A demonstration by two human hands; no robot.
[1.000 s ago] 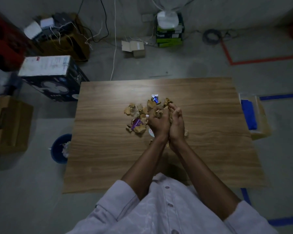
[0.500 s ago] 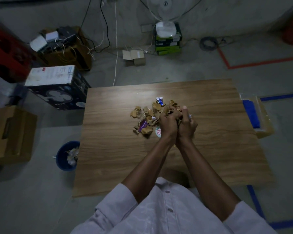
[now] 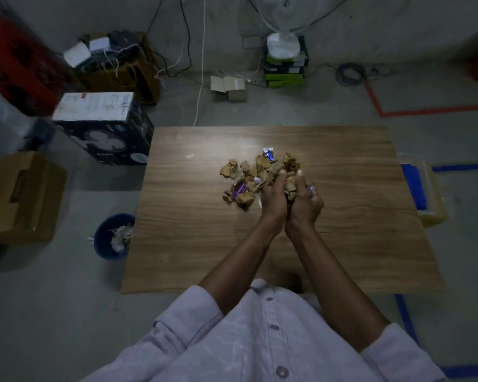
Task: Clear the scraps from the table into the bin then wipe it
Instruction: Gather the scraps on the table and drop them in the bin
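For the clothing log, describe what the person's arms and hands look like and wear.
The left hand and right hand are bare: no gloves, no watch at either wrist, and the arms are uncovered up to the elbows. The left sleeve and right sleeve belong to a pale lilac buttoned shirt and end in wide cuffs near the elbows.

The table (image 3: pixel 342 244) was seen to be wood-grained and smooth, with a dull sheen under the light. The scraps (image 3: pixel 232 170) were made out as crumpled brown paper, matt and rough, mixed with a glossy blue wrapper (image 3: pixel 269 155). The bin (image 3: pixel 102 238) looked to be made of plastic; the shirt (image 3: pixel 260 340) of cloth, softly creased.
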